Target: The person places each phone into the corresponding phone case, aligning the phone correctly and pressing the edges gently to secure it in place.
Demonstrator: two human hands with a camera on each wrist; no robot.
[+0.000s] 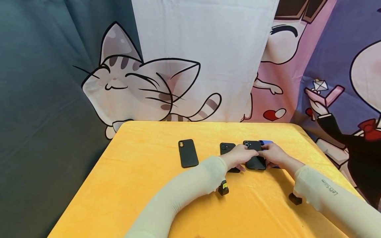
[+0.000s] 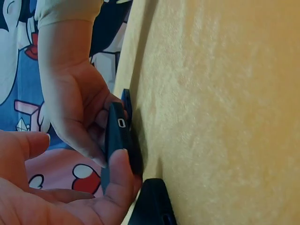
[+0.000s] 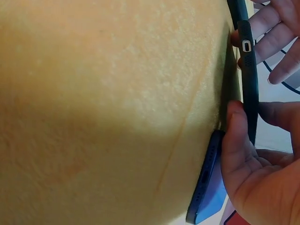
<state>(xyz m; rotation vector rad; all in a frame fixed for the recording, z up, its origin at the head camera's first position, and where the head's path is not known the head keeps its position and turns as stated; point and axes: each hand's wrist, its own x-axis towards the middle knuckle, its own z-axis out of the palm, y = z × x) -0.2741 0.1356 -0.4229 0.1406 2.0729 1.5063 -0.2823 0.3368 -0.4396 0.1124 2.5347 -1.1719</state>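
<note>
3 black phones or cases, 1 blue one, 2 sleeves, 2 wrist cameras, 1 table

Head view: forward-down, farther | wrist views: close, rolled sideways — shared: black phone

The right hand pinches a dark phone, which fingertips of the left hand also touch. Just beside the left hand, another black phone lies on yellow cloth.
</note>
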